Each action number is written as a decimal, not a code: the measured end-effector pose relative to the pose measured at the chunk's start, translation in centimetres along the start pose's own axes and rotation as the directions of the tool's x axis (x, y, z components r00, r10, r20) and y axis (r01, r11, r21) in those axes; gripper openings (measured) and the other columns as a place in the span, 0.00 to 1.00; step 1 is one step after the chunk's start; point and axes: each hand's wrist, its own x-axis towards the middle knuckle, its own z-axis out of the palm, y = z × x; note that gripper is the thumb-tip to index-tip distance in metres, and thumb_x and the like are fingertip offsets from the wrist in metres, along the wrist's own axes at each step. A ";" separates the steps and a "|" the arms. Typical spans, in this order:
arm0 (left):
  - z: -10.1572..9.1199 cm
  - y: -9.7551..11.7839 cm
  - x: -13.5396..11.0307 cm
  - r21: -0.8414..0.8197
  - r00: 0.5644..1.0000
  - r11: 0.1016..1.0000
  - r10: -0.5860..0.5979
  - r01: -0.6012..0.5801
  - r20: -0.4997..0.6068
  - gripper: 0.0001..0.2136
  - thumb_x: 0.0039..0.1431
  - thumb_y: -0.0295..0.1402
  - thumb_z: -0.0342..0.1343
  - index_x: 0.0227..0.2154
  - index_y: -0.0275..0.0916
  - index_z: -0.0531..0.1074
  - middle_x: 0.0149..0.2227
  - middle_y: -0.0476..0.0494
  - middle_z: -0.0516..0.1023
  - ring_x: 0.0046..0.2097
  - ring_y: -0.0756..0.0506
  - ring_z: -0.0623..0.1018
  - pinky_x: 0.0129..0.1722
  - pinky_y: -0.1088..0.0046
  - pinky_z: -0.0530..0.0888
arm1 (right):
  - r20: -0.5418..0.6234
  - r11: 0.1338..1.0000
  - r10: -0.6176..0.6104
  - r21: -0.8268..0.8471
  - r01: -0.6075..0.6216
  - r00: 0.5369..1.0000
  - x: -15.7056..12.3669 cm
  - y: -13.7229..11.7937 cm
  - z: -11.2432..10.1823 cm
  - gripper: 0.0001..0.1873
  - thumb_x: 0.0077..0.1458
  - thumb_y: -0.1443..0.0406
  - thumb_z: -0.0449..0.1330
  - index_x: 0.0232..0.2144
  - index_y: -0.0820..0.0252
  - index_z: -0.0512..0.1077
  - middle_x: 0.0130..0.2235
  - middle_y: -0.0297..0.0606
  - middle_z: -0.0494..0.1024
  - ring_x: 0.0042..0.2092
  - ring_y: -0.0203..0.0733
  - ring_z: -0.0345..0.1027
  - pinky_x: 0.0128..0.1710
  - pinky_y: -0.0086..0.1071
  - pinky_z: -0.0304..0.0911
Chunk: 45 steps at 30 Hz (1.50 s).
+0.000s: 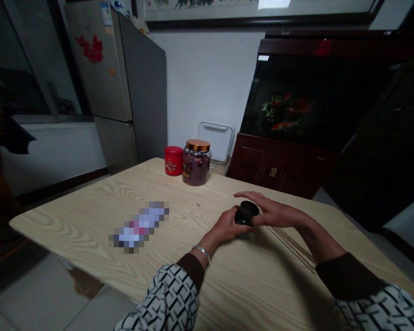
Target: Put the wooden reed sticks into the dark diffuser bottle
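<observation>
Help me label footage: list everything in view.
table: 1, pale, centre
vessel: 1, black, centre right
sticks: several, brown, on table
fragment: 1, brown, on table
pixelated item: 1, pale, table left
canister: 1, red, far edge
jar: 1, clear, by canister
panel: 1, white, behind jar
refrigerator: 1, grey, back left
aquarium: 1, dark, back right
cabinet: 1, maroon, below aquarium
picture: 1, pale, top
bracelet: 1, silver, left wrist
left hand: 1, dark cuff, on vessel
right hand: 1, dark cuff, at vessel

Home dining area, fridge (143,87), fish tank (296,101), table (89,197)
</observation>
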 end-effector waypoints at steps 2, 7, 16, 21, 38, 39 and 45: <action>0.0 0.0 0.0 0.018 1.000 1.000 0.022 -0.021 -0.011 0.24 0.40 0.34 0.71 0.41 0.34 0.73 0.36 0.44 0.76 0.39 0.45 0.73 0.37 0.72 0.70 | -0.007 0.998 -0.021 0.067 0.022 1.000 -0.2 -0.2 -0.4 0.46 0.49 0.56 0.64 0.68 0.56 0.53 0.67 0.46 0.58 0.65 0.54 0.53 0.61 0.45 0.53; 0.1 -0.3 0.2 0.090 1.000 0.996 0.027 -0.026 -0.012 0.25 0.40 0.35 0.71 0.43 0.35 0.72 0.36 0.46 0.75 0.37 0.47 0.71 0.35 0.74 0.67 | -0.091 0.934 0.291 -0.189 -0.303 0.953 0.1 -0.3 0.3 0.35 0.53 0.48 0.60 0.57 0.63 0.67 0.55 0.55 0.73 0.56 0.61 0.66 0.56 0.54 0.55; -0.1 -1.3 0.4 0.094 0.999 0.994 0.051 -0.051 0.006 0.27 0.40 0.37 0.71 0.44 0.35 0.72 0.39 0.43 0.77 0.39 0.45 0.73 0.37 0.71 0.69 | -0.057 0.988 0.131 -0.073 -0.135 0.990 -0.1 -0.1 0.1 0.45 0.49 0.50 0.64 0.65 0.57 0.57 0.63 0.52 0.63 0.61 0.58 0.59 0.57 0.49 0.57; 0.0 -1.4 0.4 0.056 0.999 0.998 0.042 -0.042 0.006 0.24 0.41 0.32 0.70 0.44 0.35 0.72 0.38 0.45 0.76 0.39 0.46 0.73 0.36 0.73 0.68 | -0.060 0.963 0.217 -0.153 -0.223 0.974 0.9 0.6 0.4 0.23 0.50 0.54 0.64 0.46 0.58 0.73 0.44 0.46 0.77 0.44 0.51 0.71 0.45 0.41 0.63; -0.1 -1.3 0.5 0.080 1.000 0.997 0.023 -0.021 -0.021 0.32 0.40 0.39 0.72 0.51 0.38 0.71 0.44 0.40 0.77 0.46 0.41 0.75 0.48 0.65 0.71 | -0.395 0.746 0.387 0.665 -0.031 0.833 -8.4 0.1 13.4 0.21 0.51 0.61 0.65 0.41 0.52 0.57 0.47 0.40 0.71 0.50 0.46 0.68 0.51 0.40 0.63; -0.1 -1.3 0.5 0.079 1.000 0.997 0.021 -0.020 -0.015 0.32 0.41 0.39 0.72 0.51 0.37 0.71 0.44 0.41 0.77 0.46 0.41 0.75 0.48 0.65 0.71 | -0.398 0.777 0.372 0.628 -0.046 0.839 -8.4 -0.1 13.9 0.21 0.51 0.62 0.65 0.41 0.52 0.57 0.48 0.40 0.71 0.51 0.46 0.67 0.52 0.41 0.63; -0.2 -1.5 0.6 0.064 1.000 0.998 0.017 -0.017 -0.004 0.32 0.41 0.38 0.72 0.51 0.37 0.71 0.44 0.41 0.77 0.46 0.42 0.75 0.49 0.66 0.71 | -0.350 0.855 0.364 0.494 -0.160 0.863 -9.0 -0.3 14.4 0.23 0.50 0.60 0.65 0.44 0.52 0.59 0.49 0.40 0.71 0.50 0.47 0.67 0.51 0.42 0.62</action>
